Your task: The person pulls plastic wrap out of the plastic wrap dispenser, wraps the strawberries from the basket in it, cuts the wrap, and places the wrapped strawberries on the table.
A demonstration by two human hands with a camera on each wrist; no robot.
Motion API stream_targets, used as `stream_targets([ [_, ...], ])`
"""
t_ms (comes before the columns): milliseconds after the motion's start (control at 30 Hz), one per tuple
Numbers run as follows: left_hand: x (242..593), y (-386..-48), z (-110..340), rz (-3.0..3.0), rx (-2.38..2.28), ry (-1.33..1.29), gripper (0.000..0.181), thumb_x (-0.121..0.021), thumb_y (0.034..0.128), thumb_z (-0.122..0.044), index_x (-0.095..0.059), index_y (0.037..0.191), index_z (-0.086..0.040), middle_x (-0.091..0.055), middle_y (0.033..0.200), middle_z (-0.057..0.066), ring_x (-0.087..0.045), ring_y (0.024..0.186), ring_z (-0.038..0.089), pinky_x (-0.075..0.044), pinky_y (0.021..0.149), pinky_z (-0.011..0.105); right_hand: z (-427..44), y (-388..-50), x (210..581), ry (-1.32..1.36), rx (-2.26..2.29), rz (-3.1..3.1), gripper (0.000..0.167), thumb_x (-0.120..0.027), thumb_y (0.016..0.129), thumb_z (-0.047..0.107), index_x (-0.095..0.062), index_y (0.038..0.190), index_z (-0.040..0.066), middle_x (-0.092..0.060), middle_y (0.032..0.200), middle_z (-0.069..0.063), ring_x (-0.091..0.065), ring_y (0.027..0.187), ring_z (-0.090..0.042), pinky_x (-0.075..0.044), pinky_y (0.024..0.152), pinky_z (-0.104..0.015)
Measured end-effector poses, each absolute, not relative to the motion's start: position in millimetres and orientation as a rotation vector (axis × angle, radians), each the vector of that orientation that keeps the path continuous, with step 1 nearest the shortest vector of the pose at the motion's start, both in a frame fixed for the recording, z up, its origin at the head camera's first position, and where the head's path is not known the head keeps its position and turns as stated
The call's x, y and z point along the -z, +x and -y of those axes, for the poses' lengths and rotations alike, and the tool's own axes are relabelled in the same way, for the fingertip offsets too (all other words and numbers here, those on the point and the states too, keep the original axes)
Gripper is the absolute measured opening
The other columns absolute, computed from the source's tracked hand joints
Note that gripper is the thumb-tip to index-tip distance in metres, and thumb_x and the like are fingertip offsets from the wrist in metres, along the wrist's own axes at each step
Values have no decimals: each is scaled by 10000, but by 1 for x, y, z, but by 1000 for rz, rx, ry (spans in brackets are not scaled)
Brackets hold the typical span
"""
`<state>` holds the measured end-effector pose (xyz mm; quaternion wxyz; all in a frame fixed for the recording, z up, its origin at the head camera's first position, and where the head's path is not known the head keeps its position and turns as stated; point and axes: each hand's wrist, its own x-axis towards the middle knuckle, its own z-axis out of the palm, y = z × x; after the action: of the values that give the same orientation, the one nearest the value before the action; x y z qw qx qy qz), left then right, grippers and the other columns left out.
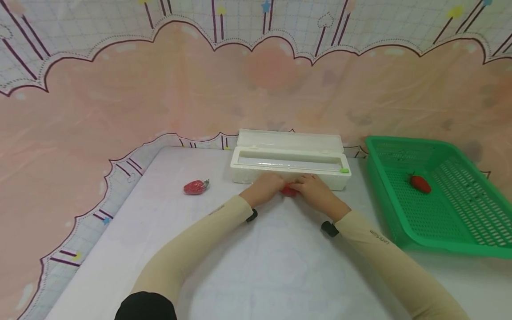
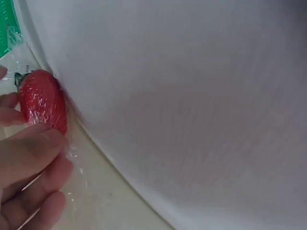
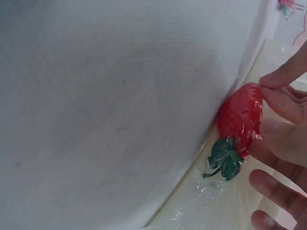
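Observation:
A red strawberry (image 1: 289,190) with green leaves, in clear film, lies between both hands at the front of a white film box (image 1: 291,166). The left hand (image 1: 266,188) pinches the film at the strawberry's tip end; in the left wrist view its thumb and fingers (image 2: 33,167) touch the wrapped strawberry (image 2: 43,100). From the other side the right hand (image 1: 316,193) pinches the film near the leafy end. In the right wrist view the strawberry (image 3: 240,117) shows its leaves pressed under film, with the right hand (image 3: 283,163) beside it.
A film-wrapped strawberry (image 1: 195,187) lies on the white table (image 1: 256,266) to the left. At the right stands a green basket (image 1: 400,222) holding one strawberry (image 1: 420,183). The box's lid (image 1: 290,141) stands raised at the back, before a patterned cloth.

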<state>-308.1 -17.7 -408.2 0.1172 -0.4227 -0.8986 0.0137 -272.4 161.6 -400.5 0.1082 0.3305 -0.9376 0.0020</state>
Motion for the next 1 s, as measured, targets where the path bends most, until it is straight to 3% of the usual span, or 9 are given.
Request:
stream_targets([
  [367,409,-310,27,2671,266,-1349,75,-603,870,-91,-674,877,-116,-692,866,12,-623,823,174,-501,776,293,-174,-272,402,1045,-242,2724,323,-681,814,25,-672,1134,74,-635,1175,-91,-571,1136,-287,-452,943,-467],
  [600,401,-302,36,2825,340,-1276,166,-614,862,-31,-693,989,-104,-704,1032,30,-638,1013,194,-496,901,300,-207,-264,388,714,-729,2749,399,-758,769,123,-635,1142,52,-654,1096,-114,-530,1091,-296,-426,959,-500],
  [800,389,-295,30,2812,293,-1257,161,-579,917,-116,-693,1032,-114,-712,972,15,-653,922,159,-519,833,287,-240,-275,387,573,-827,2531,507,-816,693,100,-614,1143,-15,-606,1163,-217,-460,1118,-366,-353,966,-554],
  [900,385,-292,20,2756,239,-1281,178,-555,934,-135,-690,1048,-130,-711,938,6,-658,869,145,-527,792,275,-250,-283,389,516,-838,2567,527,-808,703,108,-601,1173,-13,-575,1219,-240,-416,1165,-401,-261,1021,-613],
  [1000,381,-291,4,2690,140,-1302,123,-579,905,-112,-684,964,-137,-702,869,0,-662,795,159,-529,719,289,-257,-290,391,456,-844,2682,538,-792,735,162,-586,1207,8,-537,1283,-238,-345,1247,-426,-174,1048,-659],
])
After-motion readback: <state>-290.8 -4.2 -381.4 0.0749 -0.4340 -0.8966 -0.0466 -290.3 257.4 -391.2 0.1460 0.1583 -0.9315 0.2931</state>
